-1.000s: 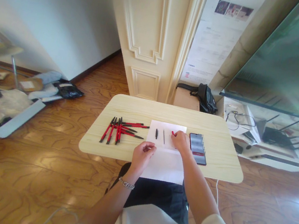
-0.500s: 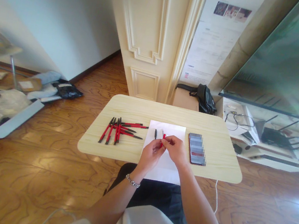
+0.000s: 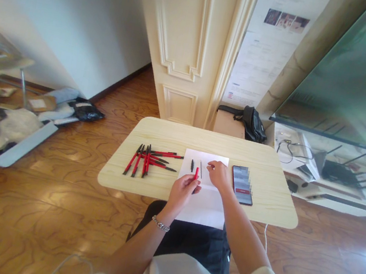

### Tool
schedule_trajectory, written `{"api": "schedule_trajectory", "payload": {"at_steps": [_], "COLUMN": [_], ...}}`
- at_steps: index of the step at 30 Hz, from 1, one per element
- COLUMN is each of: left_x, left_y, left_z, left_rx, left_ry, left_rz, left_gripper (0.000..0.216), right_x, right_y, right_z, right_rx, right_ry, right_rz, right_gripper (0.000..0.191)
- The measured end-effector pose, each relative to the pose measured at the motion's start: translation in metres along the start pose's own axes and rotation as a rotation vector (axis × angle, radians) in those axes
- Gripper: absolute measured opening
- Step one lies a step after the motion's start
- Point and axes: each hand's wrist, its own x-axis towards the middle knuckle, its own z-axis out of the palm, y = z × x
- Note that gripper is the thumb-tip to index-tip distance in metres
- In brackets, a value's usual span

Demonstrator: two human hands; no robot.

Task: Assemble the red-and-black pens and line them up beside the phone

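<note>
Both hands are over the white paper sheet (image 3: 205,202) on the pale wooden worktop (image 3: 169,134). The left hand (image 3: 183,189), wrist bent inward, pinches a short red plastic pen barrel (image 3: 196,173) upright. The right hand (image 3: 219,174) lies palm-down, fingers curled; its grip cannot be determined.

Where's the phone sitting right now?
In the head view, the phone lies flat on the table, just beside the right edge of the white paper and right of the person's right hand.
</note>
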Motion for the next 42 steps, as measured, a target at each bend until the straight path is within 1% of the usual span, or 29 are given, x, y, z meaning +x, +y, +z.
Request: {"api": "schedule_trajectory", "payload": {"at_steps": [3, 7, 9, 11, 13, 15, 19, 21, 23, 27, 32, 36, 38, 42], "left_x": [0.000, 0.000, 0.000, 0.000, 0.000, -0.001, -0.002, -0.002, -0.002, -0.002, -0.003, -0.003, -0.004, -0.004], "left_y": [0.000, -0.001, -0.002, -0.002, -0.001, -0.001, -0.002, -0.002, -0.003, -0.004, -0.006, -0.007, -0.007, -0.007], "left_z": [0.000, -0.002, -0.002, -0.002, -0.002, -0.002, 0.001, 0.002, 0.003, 0.002, -0.001, -0.002, -0.001, -0.001], "left_rx": [0.008, 0.003, -0.002, -0.011, -0.019, -0.022, -0.002, 0.020, 0.045, 0.092, 0.109, 0.102, 0.101, 0.079], "left_ry": [0.005, 0.013, 0.012, 0.009, 0.008, -0.002, -0.033, -0.030, -0.033, -0.048, -0.037, -0.053, -0.052, -0.071], "left_rz": [0.002, 0.012, 0.008, 0.006, 0.014, 0.037, 0.088, 0.100, 0.109, 0.124, 0.122, 0.126, 0.127, 0.118], "left_gripper": [0.040, 0.040, 0.041, 0.042, 0.043, 0.042, 0.039, 0.038, 0.037, 0.035, 0.034, 0.033, 0.033, 0.034], "right_x": [0.002, 0.001, 0.001, 0.001, 0.001, -0.001, -0.013, -0.022, -0.030, -0.036, -0.036, -0.037, -0.037, -0.036], "right_y": [-0.002, -0.004, -0.004, -0.003, -0.002, -0.002, -0.010, -0.018, -0.025, -0.029, -0.024, -0.022, -0.022, -0.021], "right_z": [0.010, 0.018, 0.018, 0.016, 0.013, 0.009, -0.003, -0.009, -0.014, -0.018, -0.020, -0.027, -0.030, -0.030], "right_rx": [-0.082, -0.125, -0.116, -0.060, 0.073, 0.273, 0.659, 0.798, 0.882, 0.877, 0.759, 0.691, 0.677, 0.701], "right_ry": [-0.028, -0.024, -0.013, 0.008, 0.032, 0.040, 0.004, -0.019, -0.045, -0.092, -0.099, -0.150, -0.172, -0.165], "right_rz": [0.010, 0.035, 0.036, 0.041, 0.053, 0.044, -0.013, -0.031, -0.041, -0.045, -0.114, -0.140, -0.142, -0.147], "right_gripper": [0.024, 0.020, 0.020, 0.018, 0.017, 0.019, 0.028, 0.031, 0.032, 0.030, 0.024, 0.022, 0.023, 0.022]}}
